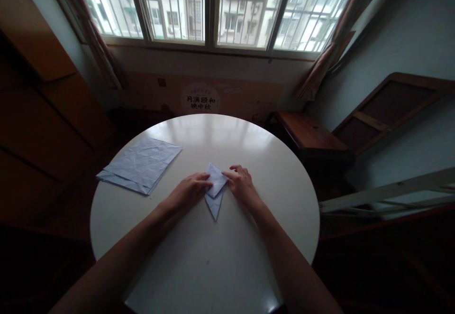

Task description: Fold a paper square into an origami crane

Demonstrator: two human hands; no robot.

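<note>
A small piece of folded paper (217, 186), pale bluish, lies on the white table between my hands. Its layers form a diamond on top, and a narrow point sticks out toward me. My left hand (192, 187) grips its left edge, thumb lying over the paper and fingers bent at the side. At the right corner, my right hand (241, 183) pinches the paper between thumb and index finger, with the other fingers curled loosely. The undersides of the fingers are hidden.
A stack of creased paper sheets (142, 164) lies at the table's left side. The round white table (209, 262) reflects the barred window (209, 10). Behind it at the right stands a low wooden bench (307, 131); a printed cardboard panel (241, 93) is under the window.
</note>
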